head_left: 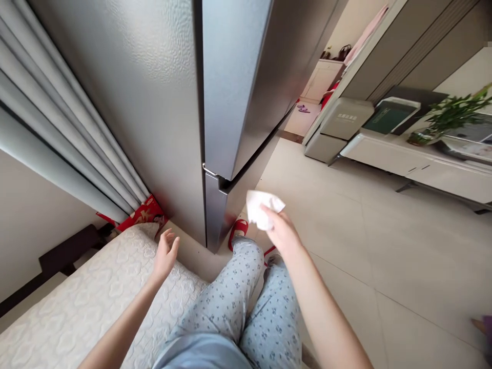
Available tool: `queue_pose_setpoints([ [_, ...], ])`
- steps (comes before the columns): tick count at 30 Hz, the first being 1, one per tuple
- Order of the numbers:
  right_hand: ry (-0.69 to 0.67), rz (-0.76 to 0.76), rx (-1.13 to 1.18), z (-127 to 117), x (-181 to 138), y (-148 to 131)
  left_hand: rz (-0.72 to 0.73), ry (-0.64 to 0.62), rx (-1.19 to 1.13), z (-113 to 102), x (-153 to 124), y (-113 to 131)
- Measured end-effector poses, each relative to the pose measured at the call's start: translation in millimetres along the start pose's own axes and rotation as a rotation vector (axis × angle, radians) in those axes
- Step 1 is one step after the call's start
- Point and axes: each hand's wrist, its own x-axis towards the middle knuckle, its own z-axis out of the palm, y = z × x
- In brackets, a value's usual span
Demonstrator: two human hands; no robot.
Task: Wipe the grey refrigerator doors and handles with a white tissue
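Observation:
My right hand (282, 230) is closed on a crumpled white cloth (262, 207), held out in front of the lower corner of a tall grey refrigerator (230, 92). My left hand (166, 252) hovers open, fingers loosely apart, above the edge of a white quilted cushion (77, 307) and holds nothing. Below me are my legs in blue flowered trousers (246, 302) and a red slipper (239, 228) next to the refrigerator's base.
Grey curtains (57, 128) hang at the left, with a red packet (144, 212) at their foot. A low white cabinet (415, 161) with a potted plant (453, 115) stands at the right. Pale tiled floor (365, 246) spreads between. Another person's foot (482, 328) shows at the right edge.

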Motion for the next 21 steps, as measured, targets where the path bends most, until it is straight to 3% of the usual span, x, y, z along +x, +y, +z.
queue_pose_setpoints([
  [3,0.176,-0.292,-0.164,-2,38,-39,-0.02,0.084,0.452,-6,8,-52],
  [5,0.214,-0.451,-0.364,4,63,-62,-0.083,0.085,0.681,-7,3,-77],
  [7,0.176,-0.594,-0.593,14,84,-79,-0.105,0.051,0.836,-5,-5,-95],
  [11,-0.053,-0.736,-0.901,39,105,-90,0.064,-0.006,0.979,1,-16,-113],
  [13,-0.149,-0.705,-0.953,48,102,-85,0.075,0.004,0.988,3,-15,-116],
  [16,-0.166,-0.69,-0.906,54,83,-71,0.053,0.0,0.976,5,-12,-116],
  [21,-0.33,-0.814,-0.808,60,26,-42,0.075,-0.017,0.968,6,-12,-116],
])
